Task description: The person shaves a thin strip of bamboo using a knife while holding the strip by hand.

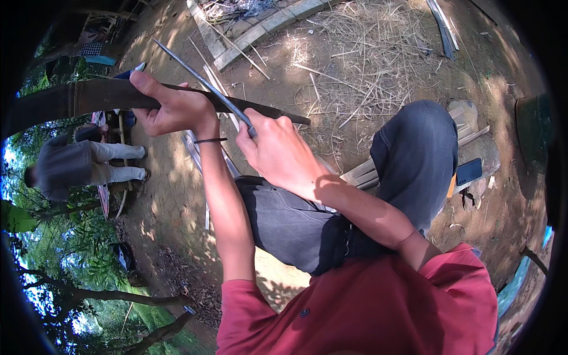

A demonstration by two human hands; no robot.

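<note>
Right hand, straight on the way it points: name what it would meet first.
The right hand would probably meet the long dark strip gripped by the left hand, up and to its left in the picture; the depth between them is unclear.

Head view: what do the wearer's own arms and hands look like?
Both hands are bare, with no gloves. The left hand has a thin dark wristband just below it; no band shows at the right hand's wrist. The forearms are uncovered. The left sleeve and right sleeve are short and dark red. No cables show on either arm.
</note>
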